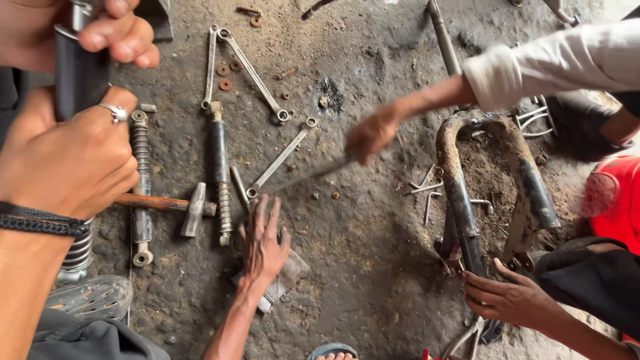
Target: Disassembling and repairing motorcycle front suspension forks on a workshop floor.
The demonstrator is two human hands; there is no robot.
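The person's left hand (63, 163), wearing a ring and a dark wristband, is clenching its grip around the dark tube of a shock absorber (80, 73), whose coil spring is showing below the wrist. The right hand (113, 33) is grasping the same shock absorber higher up, fingers curling over its top end.

Taking the hammer (183, 207) on the dirty concrete floor (360, 267) as the landmark: the held shock absorber is standing to its left. A second shock absorber (141, 187) is lying between them, and a third (221, 173) just right of the hammer's head. Two long ring spanners (243, 63) are lying above it, another spanner (280, 160) to its right.

A co-worker's hand (263, 243) is pressing a rag to the floor below-right of the hammer. Far right, other hands (373, 133) are working at a rusty swingarm (467, 180).
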